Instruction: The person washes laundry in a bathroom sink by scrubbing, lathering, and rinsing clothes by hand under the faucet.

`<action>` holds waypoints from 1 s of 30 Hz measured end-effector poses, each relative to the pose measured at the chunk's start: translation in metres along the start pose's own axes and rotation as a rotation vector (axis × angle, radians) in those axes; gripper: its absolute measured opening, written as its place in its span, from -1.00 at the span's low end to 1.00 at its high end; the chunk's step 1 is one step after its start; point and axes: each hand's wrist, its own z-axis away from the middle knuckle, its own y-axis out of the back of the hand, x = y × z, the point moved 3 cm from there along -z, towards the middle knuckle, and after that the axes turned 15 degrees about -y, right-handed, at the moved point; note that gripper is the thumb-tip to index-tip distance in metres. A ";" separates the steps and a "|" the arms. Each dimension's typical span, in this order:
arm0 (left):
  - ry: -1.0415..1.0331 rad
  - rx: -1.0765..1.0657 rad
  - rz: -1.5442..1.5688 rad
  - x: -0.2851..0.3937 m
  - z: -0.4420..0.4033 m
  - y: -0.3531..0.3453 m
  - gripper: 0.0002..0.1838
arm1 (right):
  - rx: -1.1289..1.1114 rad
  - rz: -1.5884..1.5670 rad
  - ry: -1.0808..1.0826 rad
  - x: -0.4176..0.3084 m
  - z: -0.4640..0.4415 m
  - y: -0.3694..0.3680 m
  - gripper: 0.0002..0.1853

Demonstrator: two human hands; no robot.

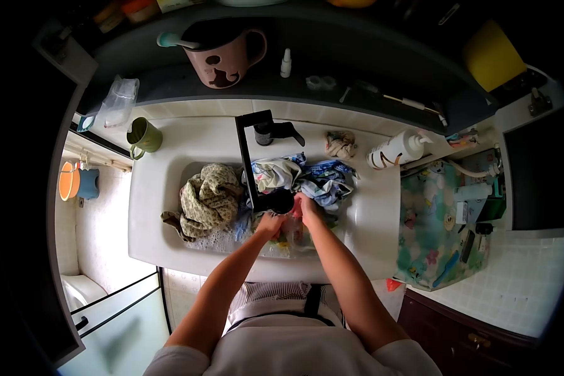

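Both hands are low in the white sink, close together below the black faucet [247, 163]. My left hand [271, 225] is closed at the edge of wet, colourful cloth in sudsy water; what it grips is hidden. Partly behind the faucet head, my right hand [302, 208] has its fingers bent beside reddish cloth, and its hold is hard to make out. A patterned olive cloth [212, 197] lies bunched at the left of the sink. Blue and white printed cloth [327, 180] and pale floral cloth [274, 172] are heaped behind the hands.
On the sink rim [150, 207] stand a green cup [145, 138], a small crumpled cloth [340, 144] and a white pump bottle [396, 150]. A dark shelf [169, 89] above holds a pink mug [222, 62]. A floral mat [429, 232] with small items is at right.
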 end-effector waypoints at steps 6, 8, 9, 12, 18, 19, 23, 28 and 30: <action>-0.132 0.088 -0.052 0.007 0.054 0.043 -0.67 | -0.025 -0.005 -0.017 0.025 0.071 0.054 -0.74; -0.066 0.261 0.110 -0.019 0.053 0.067 -0.67 | 0.014 -0.067 -0.065 0.038 0.069 0.080 -0.74; -0.038 0.312 0.182 -0.032 0.047 0.076 -0.68 | 0.046 -0.059 -0.068 0.041 0.062 0.082 -0.75; 0.139 0.383 0.176 -0.060 0.027 0.074 -0.70 | 0.088 -0.059 -0.031 0.043 0.051 0.065 -0.79; 0.211 -0.031 -0.490 -0.090 -0.019 0.066 -0.68 | 0.342 -0.153 0.004 0.038 0.036 0.056 -0.74; 0.166 -0.166 -0.630 -0.080 -0.018 0.066 -0.67 | 0.387 -0.185 0.021 0.041 0.032 0.056 -0.74; 0.013 -0.379 -0.821 -0.051 -0.009 0.064 -0.62 | 0.439 -0.186 0.003 0.045 0.027 0.056 -0.74; -0.060 -0.043 0.249 -0.075 0.018 0.063 -0.68 | 0.285 0.021 0.012 0.047 0.042 0.074 -0.71; -0.081 -0.025 0.137 -0.047 0.042 0.064 -0.66 | 0.392 0.168 0.105 0.042 0.053 0.080 -0.53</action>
